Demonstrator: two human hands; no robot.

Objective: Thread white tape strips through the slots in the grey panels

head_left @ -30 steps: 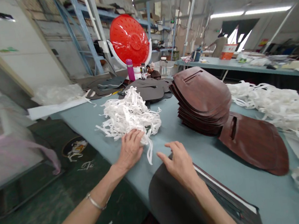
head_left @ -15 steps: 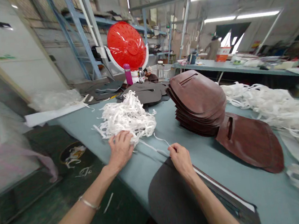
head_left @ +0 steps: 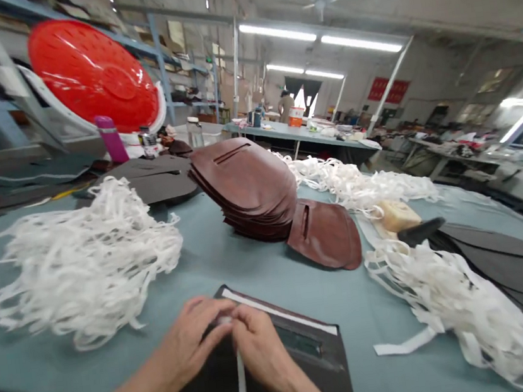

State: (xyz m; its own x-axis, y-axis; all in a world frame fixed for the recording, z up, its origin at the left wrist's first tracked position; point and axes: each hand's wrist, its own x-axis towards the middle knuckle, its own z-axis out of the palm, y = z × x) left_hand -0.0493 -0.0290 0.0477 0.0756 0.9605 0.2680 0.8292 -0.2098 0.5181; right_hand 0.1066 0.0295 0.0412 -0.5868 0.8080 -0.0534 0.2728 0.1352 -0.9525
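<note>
Both hands meet over a dark grey panel [head_left: 321, 373] at the table's near edge. My left hand [head_left: 197, 331] and my right hand [head_left: 257, 336] pinch a white strip [head_left: 240, 383] between them, its free end hanging down over the panel. The panel has a slot and a white strip lying along its far edge. To the left sits a tangled heap of white strips [head_left: 83, 262]. Beyond the hands stands a stack of brown leather-like pieces [head_left: 250, 184], each top one slotted, with a single brown piece [head_left: 326, 232] leaning against its right side.
More white strips [head_left: 466, 311] lie in a heap on the right, beside dark panels [head_left: 501, 249] and a yellowish block [head_left: 397, 214]. At the back left stand a purple bottle [head_left: 111, 138] and a large red basin [head_left: 94, 76]. Grey pieces [head_left: 149, 178] lie behind the left heap.
My left hand has left the white heap and come over to my right hand at the panel, where both now hold a strip. The view has turned to the right.
</note>
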